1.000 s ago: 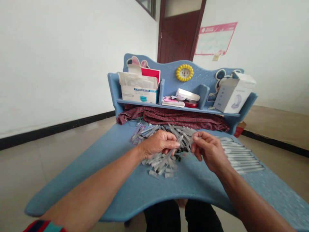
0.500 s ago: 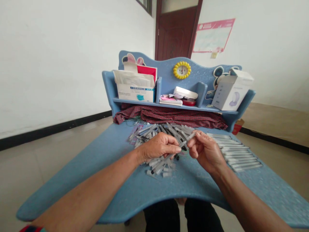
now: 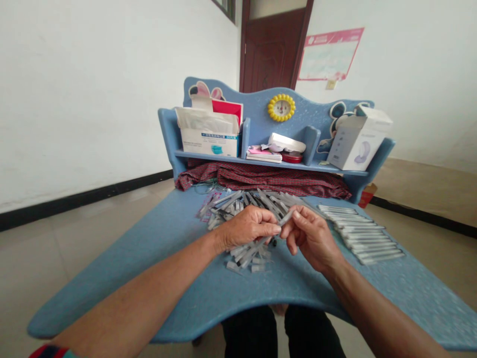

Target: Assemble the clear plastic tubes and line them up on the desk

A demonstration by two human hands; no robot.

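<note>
Over a loose pile of clear pen parts [image 3: 257,199], both hands meet at one translucent pen [image 3: 286,217]. Thumb and forefinger of my left hand [image 3: 249,227] pinch its lower left end, the fingers closed. At the upper right end, my right hand [image 3: 311,233] is closed in a pinch as well, its fingertips close to the left ones. The fingers hide much of the pen. Short clear pen caps [image 3: 259,267] lie below my left hand. To the right, several pens [image 3: 367,238] lie side by side in a neat row.
A blue desk [image 3: 149,258] with a curved front edge carries everything. At its back lies a bunched checked cloth [image 3: 261,180] under a shelf with a mask box [image 3: 208,141], a white box [image 3: 359,139] and a red round tin [image 3: 291,157]. A yellow-rimmed dial [image 3: 281,108] is above.
My right hand has moved slightly left and down along the pen, closer to my left hand. The pen's upper end now sticks out less. My left hand has hardly moved.
</note>
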